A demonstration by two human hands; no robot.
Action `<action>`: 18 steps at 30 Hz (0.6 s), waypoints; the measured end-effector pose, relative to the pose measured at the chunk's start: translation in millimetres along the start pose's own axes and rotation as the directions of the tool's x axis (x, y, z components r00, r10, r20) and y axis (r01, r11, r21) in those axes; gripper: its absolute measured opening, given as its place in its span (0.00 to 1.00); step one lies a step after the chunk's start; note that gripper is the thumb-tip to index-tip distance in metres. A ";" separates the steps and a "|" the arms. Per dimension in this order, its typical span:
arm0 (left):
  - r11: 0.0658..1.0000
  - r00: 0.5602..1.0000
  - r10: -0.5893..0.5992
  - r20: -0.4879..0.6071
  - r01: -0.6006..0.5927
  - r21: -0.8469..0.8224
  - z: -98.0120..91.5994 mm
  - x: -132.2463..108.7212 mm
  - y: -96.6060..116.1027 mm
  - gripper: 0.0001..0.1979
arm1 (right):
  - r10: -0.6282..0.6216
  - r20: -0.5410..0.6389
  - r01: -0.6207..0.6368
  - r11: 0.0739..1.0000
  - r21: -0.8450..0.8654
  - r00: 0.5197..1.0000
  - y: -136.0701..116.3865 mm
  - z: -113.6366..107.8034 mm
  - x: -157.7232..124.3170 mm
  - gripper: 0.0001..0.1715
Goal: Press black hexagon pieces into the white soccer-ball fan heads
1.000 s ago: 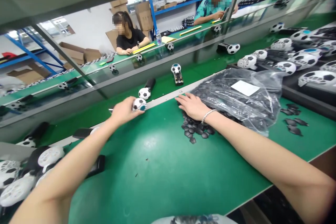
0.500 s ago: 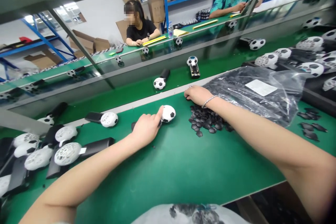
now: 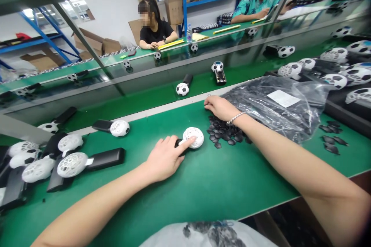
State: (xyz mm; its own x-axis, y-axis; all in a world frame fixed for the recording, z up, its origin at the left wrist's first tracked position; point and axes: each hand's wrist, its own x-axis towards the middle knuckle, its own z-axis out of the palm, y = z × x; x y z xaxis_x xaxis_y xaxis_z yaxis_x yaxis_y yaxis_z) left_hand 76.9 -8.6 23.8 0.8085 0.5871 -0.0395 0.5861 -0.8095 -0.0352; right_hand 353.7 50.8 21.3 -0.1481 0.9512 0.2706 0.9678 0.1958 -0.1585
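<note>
- Head view: your left hand [image 3: 165, 157] is closed on a ball-headed device [image 3: 198, 135], one finger lying across its white openwork head.
- Device location: at the green table [image 3: 179, 204], just left of the loose black pieces [image 3: 228, 133].
- Your right hand [image 3: 219, 108]: fingers drawn together at the pile's far edge, near the clear bag [image 3: 257, 102]; cannot tell whether they pinch a piece.

A person in black [image 3: 156, 31] is at the far desk [image 3: 223, 34], beside a yellow strip [image 3: 170, 44]. Just right of it, a bottle [image 3: 189, 35] stands by a paper [image 3: 199, 37]. Farther right is a person in teal [image 3: 246, 7]. Behind are an upright box [image 3: 174, 7], an open box [image 3: 87, 40], a blue rack [image 3: 48, 38] and a window [image 3: 59, 13].
</note>
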 end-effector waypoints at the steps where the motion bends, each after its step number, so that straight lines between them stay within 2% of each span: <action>1: 1.000 1.000 0.000 -0.003 0.000 -0.019 0.8 0.7 0.2 0.29 | -0.010 -0.026 0.011 0.998 0.056 1.000 -4.0 -1.4 -3.9 0.12; 4: 0.999 1.000 -0.016 -0.006 0.015 -0.047 -1.3 6.9 -6.8 0.30 | -0.033 -0.111 0.064 0.957 0.285 0.993 -15.6 -5.7 -16.1 0.11; 7: 0.993 0.997 -0.079 0.004 0.079 -0.092 -8.7 18.8 -23.6 0.32 | 0.016 -0.140 0.053 0.877 0.477 0.990 -24.8 -9.3 -26.6 0.09; 10: 0.965 0.991 -0.132 -0.012 0.126 -0.231 -13.2 36.0 -39.4 0.35 | 0.068 -0.095 0.007 0.776 0.631 0.993 -30.8 -9.9 -33.0 0.10; 12: 0.947 0.992 -0.122 -0.016 0.111 -0.301 -12.3 48.9 -44.2 0.37 | 0.078 -0.037 -0.029 0.704 0.710 0.996 -33.3 -8.2 -35.1 0.11; 15: 0.959 0.997 -0.078 -0.008 0.073 -0.273 -8.1 63.8 -42.5 0.38 | 0.096 0.012 -0.070 0.626 0.777 0.995 -35.2 -3.4 -36.4 0.11; 18: 0.980 0.995 -0.094 -0.033 0.086 -0.180 -5.3 67.8 -35.9 0.37 | 0.181 0.036 -0.126 0.517 0.846 0.983 -36.0 0.4 -37.0 0.14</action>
State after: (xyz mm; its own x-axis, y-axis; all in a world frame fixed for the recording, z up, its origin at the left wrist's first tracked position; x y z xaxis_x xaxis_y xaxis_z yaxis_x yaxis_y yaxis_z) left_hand 110.9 60.3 27.7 0.7514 0.6599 -0.0029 0.6535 -0.7435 0.1420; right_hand 324.3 8.6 16.6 0.0220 0.9788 0.2034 0.3468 0.1834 -0.9198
